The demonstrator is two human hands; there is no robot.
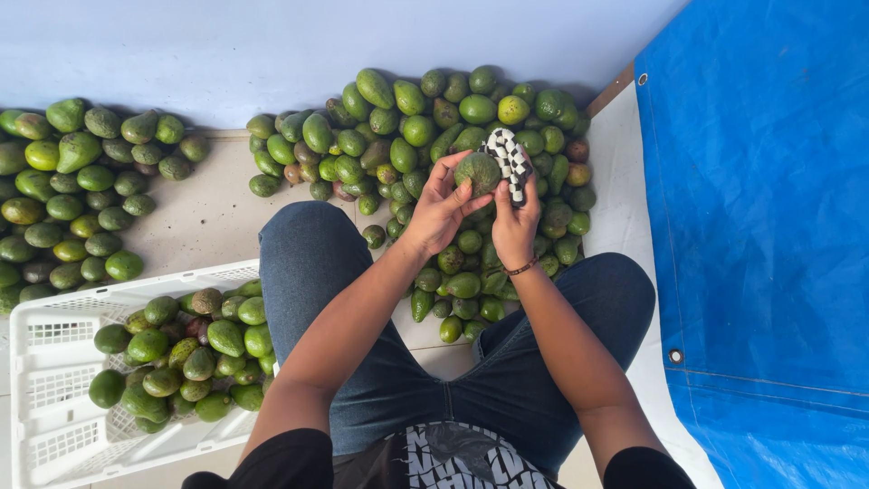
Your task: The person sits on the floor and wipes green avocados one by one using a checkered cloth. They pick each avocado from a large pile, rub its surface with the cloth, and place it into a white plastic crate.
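My left hand [441,206] grips a dull green avocado [477,171], held up over the middle pile of avocados [407,131] on the floor. My right hand [516,217] holds a black-and-white checked cloth [509,161] pressed against the right side of that avocado. A thin bracelet is on my right wrist. I sit with knees apart in blue jeans, and the pile spreads between my legs.
A white plastic crate [54,362] partly filled with avocados stands at my lower left. A second heap of avocados [72,190] lies at the far left by the pale wall. A blue tarp [769,226] covers the right side.
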